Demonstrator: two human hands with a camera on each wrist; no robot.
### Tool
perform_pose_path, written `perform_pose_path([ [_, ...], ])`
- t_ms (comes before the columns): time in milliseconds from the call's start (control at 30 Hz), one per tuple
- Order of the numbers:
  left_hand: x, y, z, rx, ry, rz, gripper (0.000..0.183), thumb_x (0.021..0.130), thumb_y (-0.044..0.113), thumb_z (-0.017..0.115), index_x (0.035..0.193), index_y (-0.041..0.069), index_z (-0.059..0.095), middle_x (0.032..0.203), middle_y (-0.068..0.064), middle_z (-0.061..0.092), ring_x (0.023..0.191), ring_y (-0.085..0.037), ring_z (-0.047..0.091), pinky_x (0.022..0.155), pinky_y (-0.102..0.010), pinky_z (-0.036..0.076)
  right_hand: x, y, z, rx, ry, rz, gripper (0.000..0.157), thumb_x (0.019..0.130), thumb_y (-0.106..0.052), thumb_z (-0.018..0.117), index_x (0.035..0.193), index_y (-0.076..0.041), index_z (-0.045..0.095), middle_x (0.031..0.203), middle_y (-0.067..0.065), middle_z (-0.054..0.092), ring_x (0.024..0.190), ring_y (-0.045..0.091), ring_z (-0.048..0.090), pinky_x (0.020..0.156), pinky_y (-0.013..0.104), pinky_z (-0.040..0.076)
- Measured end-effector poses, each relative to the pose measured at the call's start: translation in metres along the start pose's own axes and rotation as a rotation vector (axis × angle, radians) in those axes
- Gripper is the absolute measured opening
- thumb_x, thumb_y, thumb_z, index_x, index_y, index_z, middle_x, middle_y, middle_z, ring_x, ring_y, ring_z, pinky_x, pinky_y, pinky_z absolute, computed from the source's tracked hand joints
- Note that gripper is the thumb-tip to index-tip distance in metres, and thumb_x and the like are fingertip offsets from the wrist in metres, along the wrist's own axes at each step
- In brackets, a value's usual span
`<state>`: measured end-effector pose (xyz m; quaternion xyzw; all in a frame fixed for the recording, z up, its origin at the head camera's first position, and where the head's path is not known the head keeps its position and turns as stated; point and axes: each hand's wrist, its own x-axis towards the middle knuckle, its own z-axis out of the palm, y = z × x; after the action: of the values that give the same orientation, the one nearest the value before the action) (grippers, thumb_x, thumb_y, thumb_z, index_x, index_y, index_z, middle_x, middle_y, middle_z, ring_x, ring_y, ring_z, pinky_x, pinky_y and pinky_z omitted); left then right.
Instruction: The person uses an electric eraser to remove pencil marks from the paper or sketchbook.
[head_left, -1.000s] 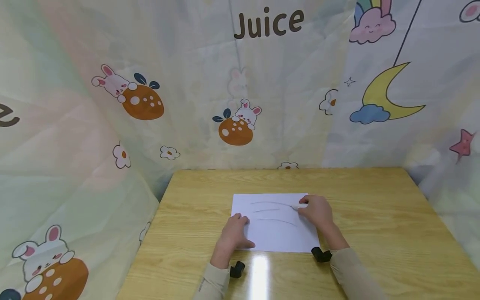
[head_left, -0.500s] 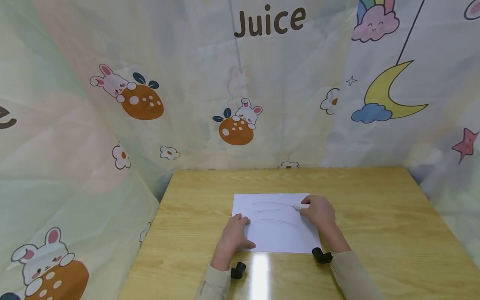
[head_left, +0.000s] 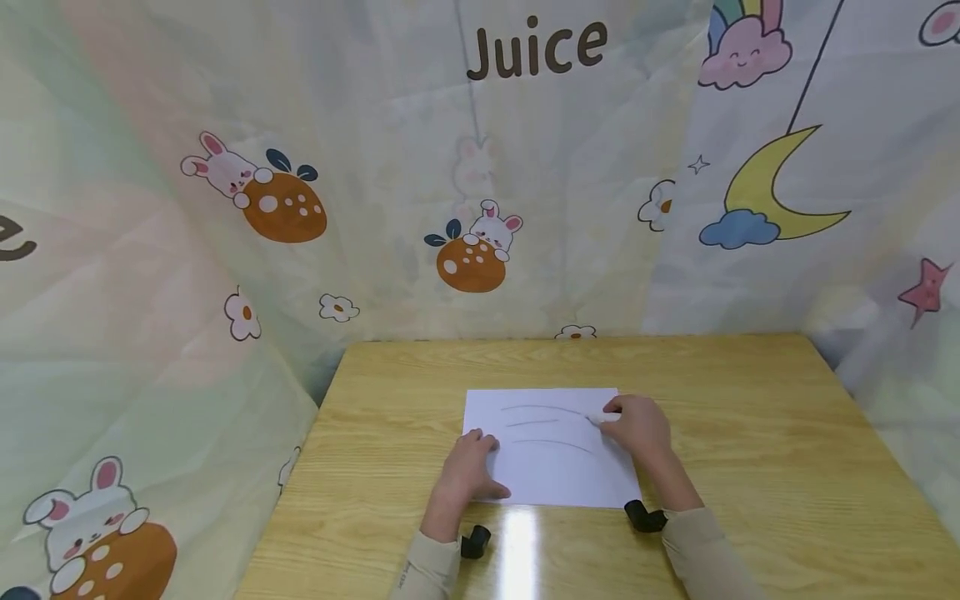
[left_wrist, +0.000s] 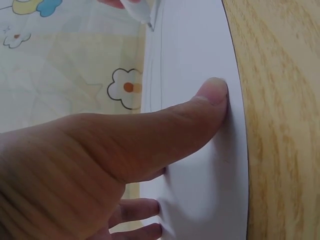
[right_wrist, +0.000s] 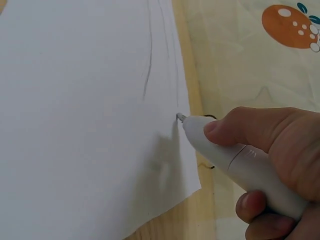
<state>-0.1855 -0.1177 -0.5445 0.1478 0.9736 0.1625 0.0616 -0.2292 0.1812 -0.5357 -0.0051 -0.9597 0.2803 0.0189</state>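
A white sheet of paper (head_left: 555,479) with several thin grey curved lines lies on the wooden table. My right hand (head_left: 639,427) grips a thick white pen-shaped tool (right_wrist: 235,160), which looks like an electric eraser. Its narrow tip meets the paper near the end of one line, close to the far right edge. My left hand (head_left: 468,468) rests on the paper's left side with the thumb (left_wrist: 212,92) spread from the other fingers. Part of the paper's right edge is hidden by the right hand.
The wooden table (head_left: 405,375) surrounds the paper. A patterned cloth (head_left: 390,167) hangs behind it and at the sides. A black wrist piece (head_left: 476,542) sits by the left wrist, another black piece (head_left: 645,517) by the right.
My right hand and the tool have shifted very slightly right and toward me. The left hand and the paper stay in place.
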Motion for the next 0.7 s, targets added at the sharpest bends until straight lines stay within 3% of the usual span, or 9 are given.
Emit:
perform_pose_path([
  [700, -0.0032, 0.0014, 0.0004, -0.024, -0.003, 0.001, 0.074, 0.058, 0.037, 0.094, 0.118, 0.004, 0.064, 0.132, -0.024, 0.051, 0.123, -0.04, 0.047, 0.097, -0.048, 0.043, -0.0068, -0.0047, 0.0099, 0.018, 0.04, -0.002, 0.022, 0.076, -0.016, 0.077, 0.095, -0.004, 0.075, 0.095, 0.011, 0.072, 0.088, 0.031, 0.065, 0.071, 0.046, 0.052],
])
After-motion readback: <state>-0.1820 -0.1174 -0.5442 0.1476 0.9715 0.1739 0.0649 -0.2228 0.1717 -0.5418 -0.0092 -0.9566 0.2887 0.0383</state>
